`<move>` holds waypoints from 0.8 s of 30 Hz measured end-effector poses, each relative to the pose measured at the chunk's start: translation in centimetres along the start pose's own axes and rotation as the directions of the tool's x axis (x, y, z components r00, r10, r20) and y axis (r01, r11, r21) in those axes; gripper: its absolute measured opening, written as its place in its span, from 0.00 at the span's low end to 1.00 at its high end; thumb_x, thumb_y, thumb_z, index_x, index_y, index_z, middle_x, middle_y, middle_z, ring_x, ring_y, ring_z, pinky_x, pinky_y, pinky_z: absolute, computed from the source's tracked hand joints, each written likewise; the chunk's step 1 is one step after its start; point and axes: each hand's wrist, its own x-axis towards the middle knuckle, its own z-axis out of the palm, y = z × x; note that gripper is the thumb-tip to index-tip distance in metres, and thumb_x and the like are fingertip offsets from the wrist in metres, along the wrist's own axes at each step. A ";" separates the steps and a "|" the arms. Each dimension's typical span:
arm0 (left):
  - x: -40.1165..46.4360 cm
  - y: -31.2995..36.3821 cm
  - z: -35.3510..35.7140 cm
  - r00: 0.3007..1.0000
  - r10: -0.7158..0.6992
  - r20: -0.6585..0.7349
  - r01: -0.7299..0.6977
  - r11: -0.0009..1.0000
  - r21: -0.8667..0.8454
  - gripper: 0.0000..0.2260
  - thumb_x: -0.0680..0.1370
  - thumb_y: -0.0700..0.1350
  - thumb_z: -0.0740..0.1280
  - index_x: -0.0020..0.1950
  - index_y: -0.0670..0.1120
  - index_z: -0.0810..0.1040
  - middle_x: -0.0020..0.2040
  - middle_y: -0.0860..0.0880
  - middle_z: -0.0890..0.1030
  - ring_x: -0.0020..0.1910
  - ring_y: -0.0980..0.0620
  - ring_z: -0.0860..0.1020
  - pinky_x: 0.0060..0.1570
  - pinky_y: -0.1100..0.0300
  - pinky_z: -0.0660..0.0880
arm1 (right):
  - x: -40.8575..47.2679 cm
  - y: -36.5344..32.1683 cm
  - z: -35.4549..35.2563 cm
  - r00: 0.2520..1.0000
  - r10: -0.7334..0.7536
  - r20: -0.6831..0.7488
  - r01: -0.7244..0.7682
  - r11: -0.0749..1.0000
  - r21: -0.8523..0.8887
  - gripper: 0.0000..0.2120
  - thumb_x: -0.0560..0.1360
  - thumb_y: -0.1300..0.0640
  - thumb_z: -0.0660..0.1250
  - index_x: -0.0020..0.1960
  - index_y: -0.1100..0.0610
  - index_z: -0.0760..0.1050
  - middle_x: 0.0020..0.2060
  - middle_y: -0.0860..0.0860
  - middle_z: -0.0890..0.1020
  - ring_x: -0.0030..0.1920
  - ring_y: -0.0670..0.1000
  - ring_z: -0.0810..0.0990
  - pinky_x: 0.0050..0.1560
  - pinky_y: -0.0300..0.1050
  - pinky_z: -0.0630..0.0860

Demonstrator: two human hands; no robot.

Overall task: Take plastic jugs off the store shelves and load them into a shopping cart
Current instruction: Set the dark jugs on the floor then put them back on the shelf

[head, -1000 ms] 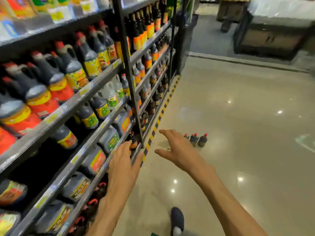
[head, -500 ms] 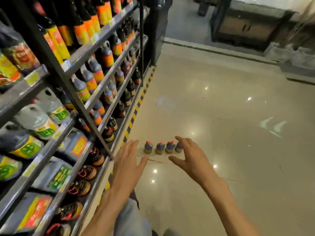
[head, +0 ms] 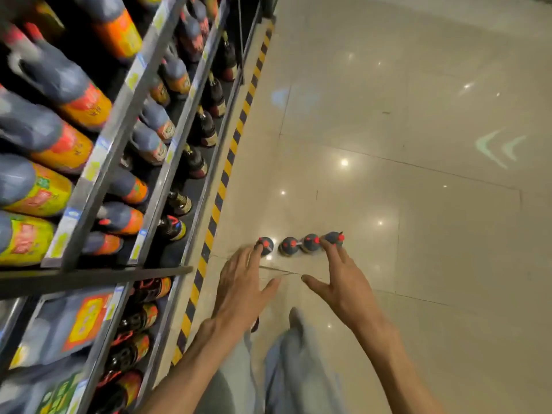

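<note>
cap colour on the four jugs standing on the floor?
Red caps on dark jugs, seen in the head view, the only one.

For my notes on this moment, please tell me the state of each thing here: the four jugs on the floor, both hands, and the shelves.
Four jugs on the floor: upright, in one row, red caps on.
Left hand: open, empty, fingers spread.
Right hand: open, empty, fingers spread.
Shelves: stocked with bottles and jugs.
</note>
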 end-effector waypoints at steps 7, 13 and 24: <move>14.4 -7.3 14.0 0.938 -0.243 0.247 0.294 0.936 -0.192 0.44 0.75 0.58 0.74 0.83 0.47 0.53 0.81 0.46 0.61 0.79 0.46 0.61 0.75 0.52 0.63 | 13.2 7.8 11.8 0.982 0.162 0.099 -0.181 0.958 0.222 0.42 0.75 0.43 0.74 0.80 0.42 0.53 0.64 0.42 0.69 0.65 0.50 0.74 0.54 0.42 0.72; 24.2 -16.1 30.6 0.909 -0.350 0.225 0.409 0.852 -0.326 0.51 0.71 0.54 0.79 0.83 0.50 0.49 0.82 0.48 0.59 0.80 0.48 0.60 0.74 0.53 0.65 | 22.1 16.6 26.9 0.945 0.284 0.162 -0.322 0.889 0.325 0.45 0.74 0.48 0.77 0.82 0.49 0.53 0.74 0.49 0.67 0.73 0.49 0.68 0.62 0.39 0.66; 30.7 -25.7 50.5 0.949 -0.310 0.059 0.313 0.900 -0.303 0.51 0.66 0.49 0.82 0.80 0.37 0.58 0.80 0.41 0.62 0.78 0.48 0.62 0.78 0.64 0.53 | 30.4 29.5 44.7 0.905 0.359 0.226 -0.423 0.805 0.415 0.52 0.73 0.51 0.78 0.84 0.54 0.45 0.80 0.51 0.59 0.79 0.52 0.63 0.76 0.56 0.67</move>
